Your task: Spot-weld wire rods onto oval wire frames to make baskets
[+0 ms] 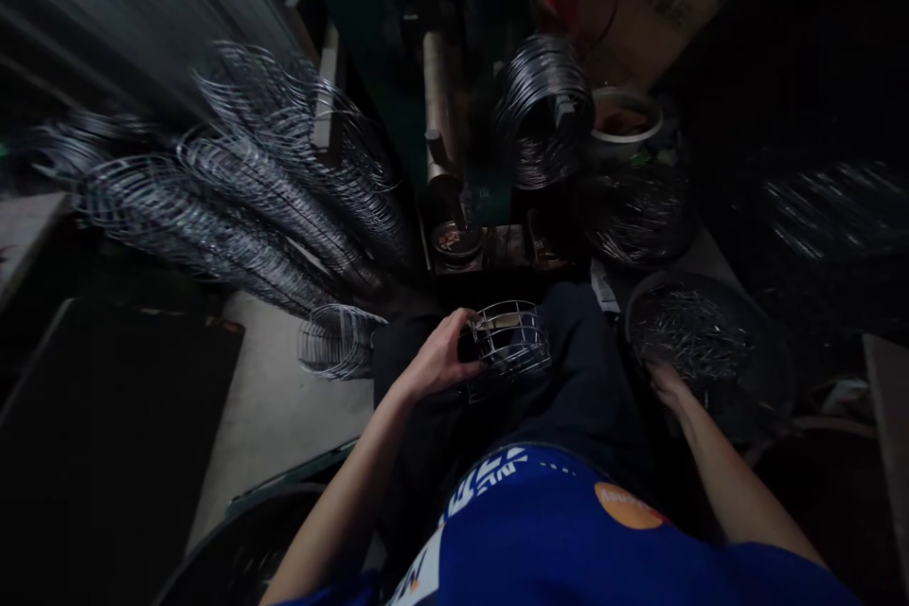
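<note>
My left hand (438, 355) grips a small round wire cage (512, 339), holding it over my lap by its left rim. My right hand (668, 388) reaches into a dark round basin (774, 355) at my right that is filled with several short metal wire pieces (692, 331). Its fingers rest at the basin's near edge among the wires, and whether they grip any is too dark to tell. I sit in dark trousers and a blue shirt.
Long stacks of finished wire cages (234, 199) lean at the left, with a short stack (333, 341) on the floor by my left knee. A machine (454, 208) stands ahead, wire coils (543, 109) and a white bowl (625, 123) behind it. A dark tub (241, 549) sits bottom left.
</note>
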Tool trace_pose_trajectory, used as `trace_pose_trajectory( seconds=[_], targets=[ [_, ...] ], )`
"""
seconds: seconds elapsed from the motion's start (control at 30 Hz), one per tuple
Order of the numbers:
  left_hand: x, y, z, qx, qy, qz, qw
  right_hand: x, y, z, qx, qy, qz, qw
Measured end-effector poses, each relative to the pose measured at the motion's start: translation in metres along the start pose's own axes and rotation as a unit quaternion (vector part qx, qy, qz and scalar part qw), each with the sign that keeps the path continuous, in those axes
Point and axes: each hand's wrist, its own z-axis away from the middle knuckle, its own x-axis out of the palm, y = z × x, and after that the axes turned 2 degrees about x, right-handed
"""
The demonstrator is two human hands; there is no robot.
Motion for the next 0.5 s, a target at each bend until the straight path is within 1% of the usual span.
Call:
trace_pose_trajectory(
  seconds=[0.1, 0.27, 0.33, 0.4, 0.5],
  targets=[
    [0.003, -0.002, 0.002, 0.004, 0.001, 0.004, 1.000, 0.002, 0.001, 0.006, 0.016, -0.008, -0.050, 0.999],
    [0.002, 0.001, 0.008, -0.008, 0.018, 0.003, 1.000, -0.004, -0.010, 0.006, 0.027, 0.020, -0.092, 0.995],
    [-0.003, 0.005, 0.010, -0.012, 0.028, -0.006, 1.000, -0.007, -0.015, 0.005, 0.021, 0.026, -0.097, 0.995],
    [-0.011, 0.009, 0.011, -0.002, 0.046, -0.020, 0.999, -0.011, -0.018, 0.006, 0.012, 0.030, -0.088, 0.996],
    [-0.024, 0.012, 0.009, 0.023, 0.081, -0.047, 0.995, -0.018, -0.021, 0.010, -0.011, 0.044, -0.040, 0.998]
  ],
)
